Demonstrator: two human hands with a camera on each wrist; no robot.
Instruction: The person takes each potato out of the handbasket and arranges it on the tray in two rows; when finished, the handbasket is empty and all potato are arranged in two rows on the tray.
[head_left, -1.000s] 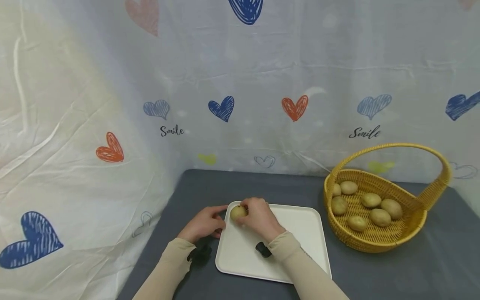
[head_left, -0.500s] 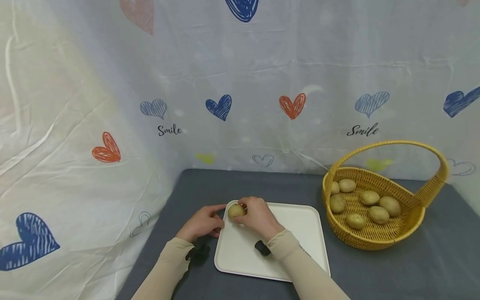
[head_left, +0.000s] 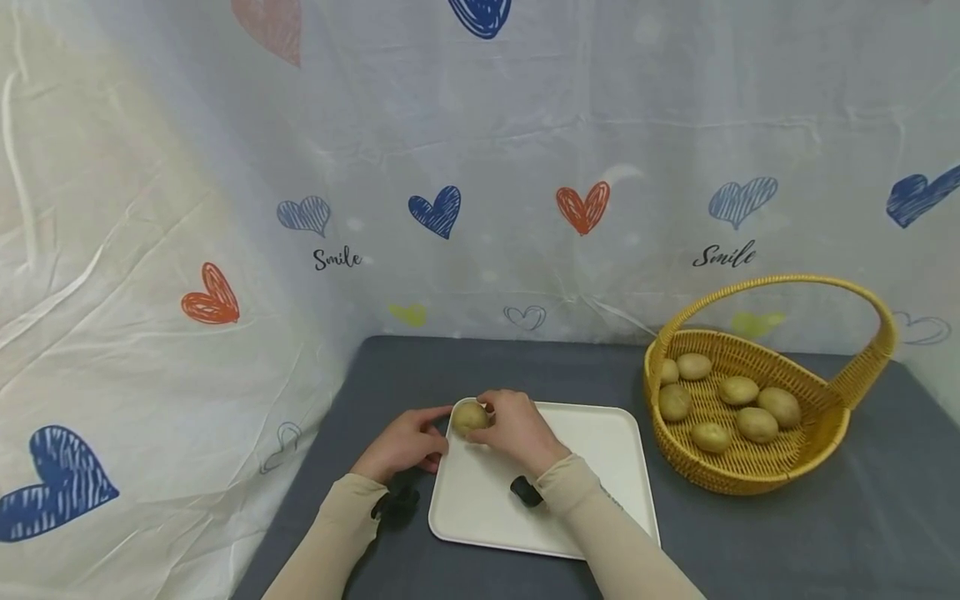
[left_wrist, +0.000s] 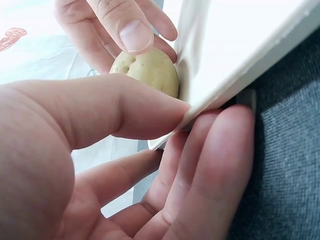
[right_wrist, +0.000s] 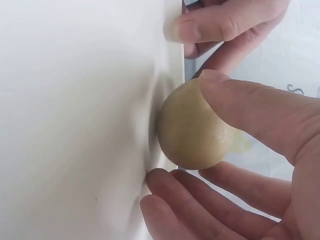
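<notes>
A pale potato [head_left: 468, 419] sits at the far left corner of the white tray [head_left: 477, 508]. My right hand [head_left: 519, 429] holds it there, thumb on one side and fingers on the other; the right wrist view shows the thumb against the potato [right_wrist: 192, 127] plainly. My left hand [head_left: 401, 444] grips the tray's left edge. In the left wrist view its thumb lies on the rim of the tray [left_wrist: 215, 95], with several fingers curled beneath. The far side of the potato is hidden by the right hand in the head view.
A yellow wicker basket [head_left: 723, 481] with a tall handle stands right of the tray, holding several potatoes [head_left: 738, 390]. The dark grey tabletop [head_left: 517, 367] meets a white curtain [head_left: 495, 125] printed with hearts at the back and left.
More of the potato shows beside the right hand's fingers now. The head view has shifted slightly. The left hand stays at the tray's edge.
</notes>
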